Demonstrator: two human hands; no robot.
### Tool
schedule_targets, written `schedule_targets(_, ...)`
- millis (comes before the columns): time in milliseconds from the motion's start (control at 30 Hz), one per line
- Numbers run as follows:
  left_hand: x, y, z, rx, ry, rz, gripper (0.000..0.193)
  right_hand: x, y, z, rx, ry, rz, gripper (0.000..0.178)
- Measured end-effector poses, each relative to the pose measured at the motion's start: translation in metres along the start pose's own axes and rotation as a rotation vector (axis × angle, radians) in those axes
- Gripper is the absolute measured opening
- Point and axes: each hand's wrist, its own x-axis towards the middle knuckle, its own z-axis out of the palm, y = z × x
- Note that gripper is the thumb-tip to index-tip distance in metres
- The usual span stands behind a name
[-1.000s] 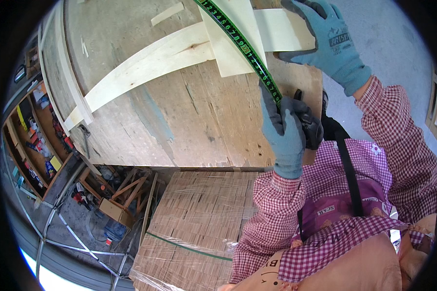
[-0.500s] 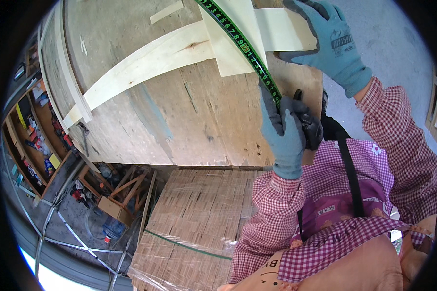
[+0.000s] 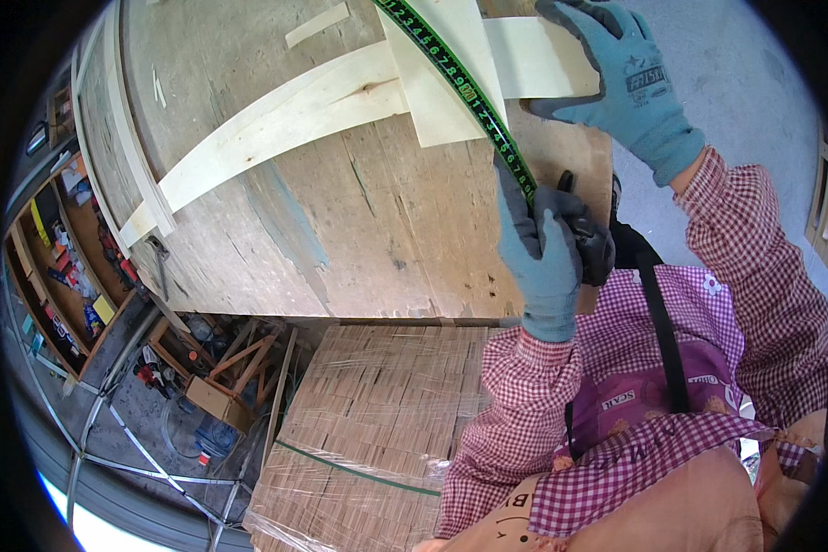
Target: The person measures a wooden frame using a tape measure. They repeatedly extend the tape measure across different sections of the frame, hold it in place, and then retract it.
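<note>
My left hand, in a blue-grey work glove, is closed around the dark case of a tape measure. The black blade with green markings runs from it up and left, across a short, wide pale board. That board lies crosswise over a long, thin pale wood strip, hiding part of it. At the strip's right end is my gloved right hand, its thumb at the near edge and its fingers at the far edge, gripping across the width.
All this rests on a worn plywood worktop. Narrow battens lie along its left side, with a small offcut near the far edge. Below stands a film-wrapped stack of wood pieces. A shelf of tools is at left.
The view has shifted very slightly. Both hands, the tape and the wood keep the same arrangement.
</note>
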Motion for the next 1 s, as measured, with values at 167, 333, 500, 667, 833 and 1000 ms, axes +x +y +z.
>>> schedule_targets(167, 0.0, 0.004, 0.002, 0.02, 0.014, -0.006, 0.055, 0.001, 0.0, -0.001, 0.007, -0.01, -0.009, 0.069)
schedule_targets(333, 0.0, 0.004, 0.003, 0.011, 0.048, -0.004, 0.058, 0.001, -0.001, 0.001, -0.005, -0.012, -0.01, 0.069)
schedule_targets(500, -0.001, 0.011, -0.004, 0.175, 0.063, -0.015, 0.063, 0.0, 0.0, 0.003, 0.016, -0.015, 0.001, 0.071)
schedule_targets(667, 0.001, 0.011, -0.005, 0.206, 0.039, -0.009, 0.065, -0.001, 0.0, 0.002, -0.019, -0.015, -0.001, 0.072)
schedule_targets(833, 0.0, 0.022, -0.004, 0.162, 0.005, -0.1, 0.062, 0.0, -0.004, 0.003, -0.002, -0.021, 0.02, 0.072)
schedule_targets(1000, 0.002, 0.007, -0.002, -0.27, -0.119, -0.2, 0.049, -0.002, -0.009, 0.001, -0.012, 0.01, 0.036, 0.068)
